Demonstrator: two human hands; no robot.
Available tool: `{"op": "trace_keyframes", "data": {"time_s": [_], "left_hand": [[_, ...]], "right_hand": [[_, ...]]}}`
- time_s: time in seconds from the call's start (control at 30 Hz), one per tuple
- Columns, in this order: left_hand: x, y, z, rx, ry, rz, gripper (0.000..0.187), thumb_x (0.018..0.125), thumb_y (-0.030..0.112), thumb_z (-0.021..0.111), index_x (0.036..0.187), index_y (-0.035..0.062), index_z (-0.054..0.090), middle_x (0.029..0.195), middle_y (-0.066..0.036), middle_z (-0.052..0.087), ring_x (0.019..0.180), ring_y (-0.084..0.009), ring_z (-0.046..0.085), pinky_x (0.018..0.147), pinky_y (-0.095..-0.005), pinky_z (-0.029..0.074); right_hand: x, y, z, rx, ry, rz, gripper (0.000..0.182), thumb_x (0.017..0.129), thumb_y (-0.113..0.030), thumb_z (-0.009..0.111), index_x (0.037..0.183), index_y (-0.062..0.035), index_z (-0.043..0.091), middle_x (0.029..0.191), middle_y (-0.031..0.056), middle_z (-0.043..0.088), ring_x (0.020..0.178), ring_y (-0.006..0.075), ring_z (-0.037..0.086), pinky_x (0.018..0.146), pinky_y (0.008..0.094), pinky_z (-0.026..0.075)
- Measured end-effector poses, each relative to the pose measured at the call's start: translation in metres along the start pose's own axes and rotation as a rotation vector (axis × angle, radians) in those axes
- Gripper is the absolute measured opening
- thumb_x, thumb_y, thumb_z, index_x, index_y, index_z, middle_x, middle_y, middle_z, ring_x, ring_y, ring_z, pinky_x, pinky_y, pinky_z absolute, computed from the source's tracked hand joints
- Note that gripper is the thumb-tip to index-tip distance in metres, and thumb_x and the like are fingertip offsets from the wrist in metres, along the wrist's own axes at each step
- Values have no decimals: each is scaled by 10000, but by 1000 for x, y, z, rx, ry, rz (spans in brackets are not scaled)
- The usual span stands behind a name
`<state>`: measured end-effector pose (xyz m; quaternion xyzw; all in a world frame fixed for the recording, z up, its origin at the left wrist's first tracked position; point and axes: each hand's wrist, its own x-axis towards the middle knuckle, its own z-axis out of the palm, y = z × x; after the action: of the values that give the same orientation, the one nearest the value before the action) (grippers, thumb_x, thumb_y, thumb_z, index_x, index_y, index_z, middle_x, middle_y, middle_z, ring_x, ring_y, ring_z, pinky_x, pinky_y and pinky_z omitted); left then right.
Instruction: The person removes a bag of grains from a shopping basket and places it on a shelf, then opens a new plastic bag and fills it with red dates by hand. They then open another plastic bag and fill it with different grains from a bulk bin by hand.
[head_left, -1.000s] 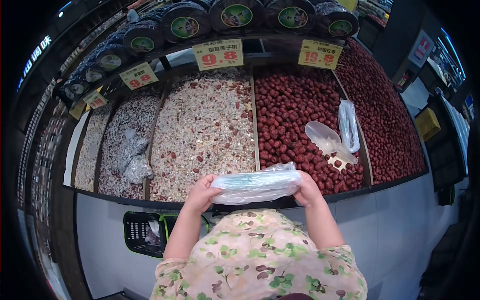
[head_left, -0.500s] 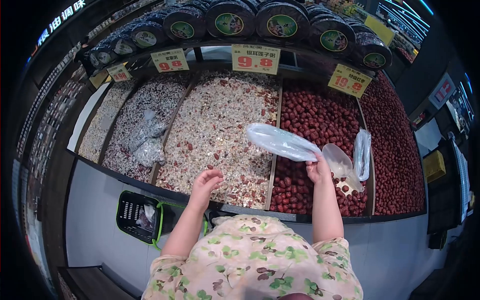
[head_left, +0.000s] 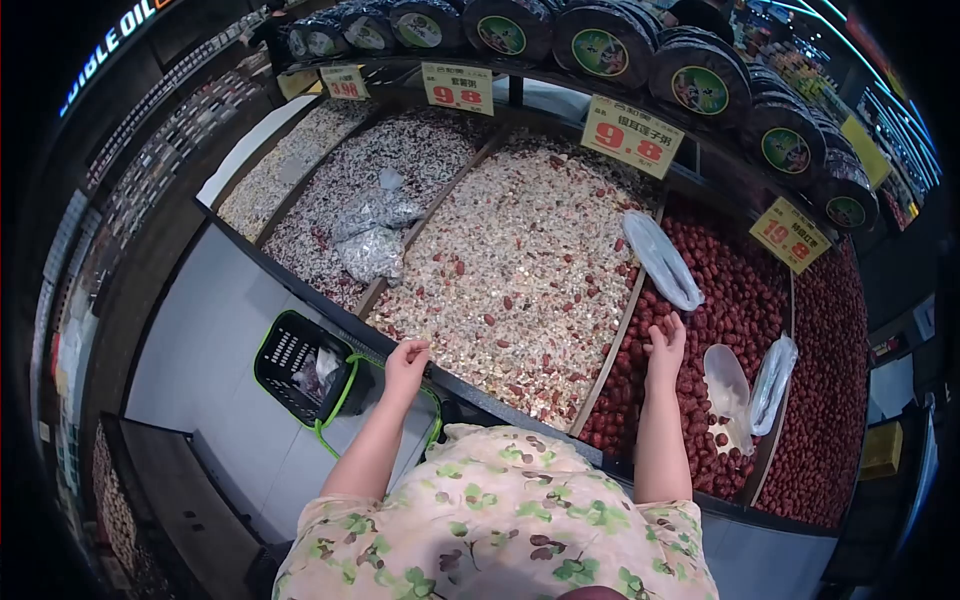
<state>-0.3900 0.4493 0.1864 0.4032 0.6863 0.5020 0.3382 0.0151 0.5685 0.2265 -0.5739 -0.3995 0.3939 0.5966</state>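
Note:
Just past the fingertips of my right hand [head_left: 665,348], a clear plastic bag [head_left: 662,260] lies across the divider between the grain mix [head_left: 520,270] and the red dates [head_left: 725,260]. That hand is over the dates, fingers apart and holding nothing. My left hand [head_left: 407,368] is above the front edge of the grain bin, its fingers curled together; whether anything small is between them is hidden. Among the dates to the right are a translucent scoop [head_left: 727,385] and a second folded plastic bag [head_left: 773,384].
A black basket with green trim [head_left: 305,368] stands on the floor at left, with bagged items inside. Filled bags [head_left: 372,240] rest on the dark grain bin. Price signs [head_left: 632,135] and round packages [head_left: 600,50] line the back shelf.
My right hand has let go of the plastic bag, which now lies on the bin divider. The view has turned rightward and tilted. My left hand's fingers have drawn closer together.

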Motion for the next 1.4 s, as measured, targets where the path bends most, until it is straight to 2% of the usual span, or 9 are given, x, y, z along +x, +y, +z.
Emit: {"op": "trace_keyframes", "data": {"time_s": [0.1, 0.17, 0.3, 0.43, 0.6, 0.93, 1.1, 1.27, 1.4], "left_hand": [[13, -27, -16, 520, 279, 228, 325, 751, 138, 646, 1052, 40, 575, 1189, -152, 507, 1069, -284, 506, 918, -386, 400], [26, -37, -16, 555, 427, 173, 406, 752, 155, 644, 1127, 51, 526, 1266, -160, 437, 1150, -311, 426, 970, -399, 343], [64, -45, -23, 649, 663, -55, 628, 764, 183, 627, 1317, 88, 348, 1416, -162, 253, 1289, -355, 252, 1059, -408, 227], [83, -51, -24, 542, 687, -31, 679, 762, 144, 609, 1360, 97, 290, 1430, -156, 221, 1298, -351, 242, 1069, -403, 225], [80, -52, -27, 484, 666, 34, 696, 739, 63, 580, 1366, 91, 278, 1434, -144, 206, 1268, -329, 310, 1023, -373, 310], [81, -61, -31, 440, 683, 111, 719, 708, 75, 577, 1363, 79, 280, 1430, -154, 210, 1252, -366, 312, 1022, -390, 300], [71, -54, -40, 543, 540, 86, 806, 704, 179, 611, 1395, 92, 206, 1443, -154, 176, 1253, -376, 296, 1024, -444, 271], [66, -56, -55, 659, 359, 55, 887, 741, 375, 613, 1419, 105, 109, 1468, -144, 106, 1244, -502, 233, 1022, -562, 197], [64, -55, -75, 730, 207, 119, 900, 755, 458, 595, 1420, 107, 100, 1467, -152, 99, 1219, -519, 263, 1019, -563, 199]], "right_hand": [[-65, 37, 17, -614, -289, -539, 409, 730, -58, 614, 1123, -39, 505, 1198, 159, 491, 1101, 310, 485, 946, 382, 380], [-104, 43, 25, -798, -418, -637, 446, 716, -98, 620, 1142, -37, 502, 1267, 177, 424, 1214, 364, 365, 1011, 445, 296], [-125, 37, 28, -906, -437, -661, 442, 730, -108, 597, 1156, -40, 500, 1304, 178, 391, 1255, 371, 310, 1027, 507, 243], [-127, 37, 30, -972, -438, -630, 412, 736, -105, 577, 1141, -54, 518, 1323, 164, 377, 1267, 362, 299, 1037, 515, 226], [-128, 36, 32, -967, -438, -581, 409, 724, -97, 567, 1130, -63, 528, 1318, 149, 393, 1271, 353, 296, 1037, 514, 227], [-132, 37, 37, -987, -390, -613, 392, 720, -56, 554, 1111, -59, 524, 1310, 130, 410, 1259, 340, 320, 1037, 503, 240], [-135, 42, 40, -1015, -344, -599, 441, 720, -5, 543, 1156, -40, 489, 1292, 144, 427, 1253, 330, 337, 1043, 459, 259], [-137, 41, 44, -1061, -336, -587, 436, 728, 35, 497, 1161, -11, 470, 1282, 173, 423, 1250, 345, 333, 1053, 428, 265], [-139, 40, 48, -1032, -313, -544, 446, 710, 62, 488, 1150, -11, 488, 1279, 150, 444, 1253, 340, 336, 1055, 420, 269]]}}
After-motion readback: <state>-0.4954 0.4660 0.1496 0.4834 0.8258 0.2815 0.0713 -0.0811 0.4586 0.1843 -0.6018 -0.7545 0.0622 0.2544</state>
